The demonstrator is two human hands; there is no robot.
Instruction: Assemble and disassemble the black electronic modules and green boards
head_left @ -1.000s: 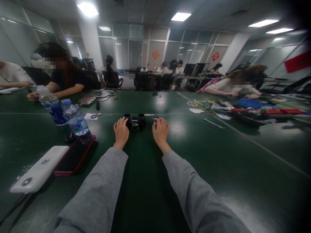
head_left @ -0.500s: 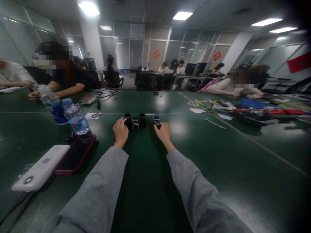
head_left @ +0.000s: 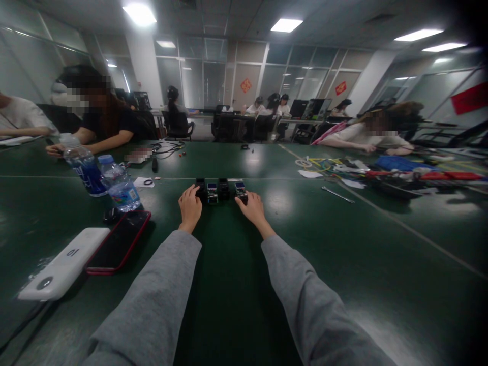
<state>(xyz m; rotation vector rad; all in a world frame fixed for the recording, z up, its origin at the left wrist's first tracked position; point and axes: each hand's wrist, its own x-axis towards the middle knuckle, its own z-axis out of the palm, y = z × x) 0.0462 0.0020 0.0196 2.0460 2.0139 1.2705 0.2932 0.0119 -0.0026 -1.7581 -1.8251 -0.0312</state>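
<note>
Several small block-shaped electronic devices stand in a row on the dark green table (head_left: 229,264). My left hand (head_left: 190,207) rests with curled fingers at the row's left end, against a black block (head_left: 200,187). Beside that block is a device with a small screen and exposed circuitry (head_left: 212,193), then another black block (head_left: 223,188). At the right end, my right hand (head_left: 253,207) pinches a second small-screen device (head_left: 240,189) between thumb and fingers. A narrow gap separates it from the black block to its left.
On the left are a white power bank (head_left: 64,262), a red-edged phone (head_left: 120,241) and two plastic bottles (head_left: 122,185) (head_left: 84,165). A wrench (head_left: 337,194) lies to the right, before a pile of cables and tools (head_left: 400,175). Other people sit across the table.
My right hand has slid left with the small-screen device, narrowing its gap to the row. My left hand has stayed almost still.
</note>
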